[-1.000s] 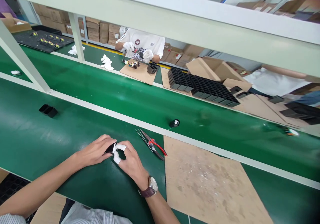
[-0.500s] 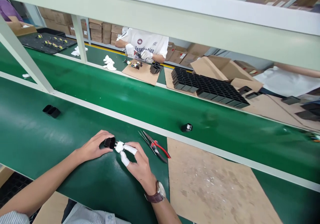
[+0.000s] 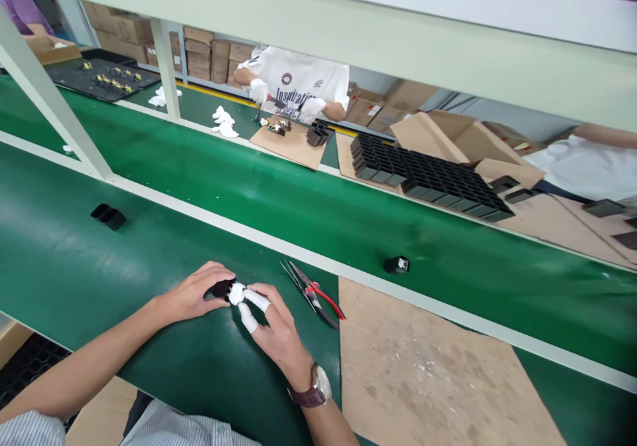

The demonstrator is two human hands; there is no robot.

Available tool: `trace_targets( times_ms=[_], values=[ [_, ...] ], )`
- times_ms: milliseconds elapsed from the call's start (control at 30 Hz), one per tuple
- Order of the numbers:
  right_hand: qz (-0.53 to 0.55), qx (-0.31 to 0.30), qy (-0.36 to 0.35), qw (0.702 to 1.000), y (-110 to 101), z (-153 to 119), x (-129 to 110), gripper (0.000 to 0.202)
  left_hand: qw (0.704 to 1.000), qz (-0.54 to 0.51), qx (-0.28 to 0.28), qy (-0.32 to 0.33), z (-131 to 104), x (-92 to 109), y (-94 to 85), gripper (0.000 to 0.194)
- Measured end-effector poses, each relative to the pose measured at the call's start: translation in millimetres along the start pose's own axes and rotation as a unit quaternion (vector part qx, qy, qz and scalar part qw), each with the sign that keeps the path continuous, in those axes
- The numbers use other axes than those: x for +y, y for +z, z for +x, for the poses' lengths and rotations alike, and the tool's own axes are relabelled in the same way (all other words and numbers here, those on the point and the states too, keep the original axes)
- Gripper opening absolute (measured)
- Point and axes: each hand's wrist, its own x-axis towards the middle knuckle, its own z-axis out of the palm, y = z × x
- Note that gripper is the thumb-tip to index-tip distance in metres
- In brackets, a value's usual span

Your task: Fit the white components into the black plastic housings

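My left hand is closed round a small black plastic housing whose open end faces right. Between thumb and index finger, both in white finger cots, my right hand pinches a small white part. The white part meets the mouth of the housing, with small metallic bits at the joint; how far it sits inside is hidden. To the right of my right hand lie red-and-black needle-nose pliers and thin metal tweezers. Two black housings stand together at the left.
A brown cardboard sheet covers the bench at right. One black housing with a white part rests on the green conveyor belt. Across it, a co-worker in white gloves handles parts beside rows of black housings. A frame post rises at left.
The housing and the white part have come together, closing the small gap between them. On the belt, the black housing has shifted right. The whole view has moved slightly.
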Motion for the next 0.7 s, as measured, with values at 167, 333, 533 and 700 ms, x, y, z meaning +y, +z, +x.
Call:
trace_targets(
  times_ms=[167,333,533,700],
  values=[
    [-0.006,-0.037,-0.002,0.999,-2.8,-2.4,1.7,0.046,1.000,-0.001,0.006,0.009,-1.9,-2.6,0.8,0.054],
    [-0.012,-0.059,0.001,0.998,-2.1,-4.7,4.2,0.043,1.000,-0.002,0.004,0.009,-3.4,-4.0,1.3,0.054],
    [-0.021,-0.050,-0.009,0.999,0.8,-4.5,4.4,0.047,1.000,-0.008,0.000,0.013,-2.6,-2.5,3.9,0.054],
    [-0.023,-0.031,-0.028,0.999,1.8,-4.5,4.0,0.048,1.000,-0.007,-0.002,0.008,-2.9,-4.0,5.2,0.053]
  ],
)
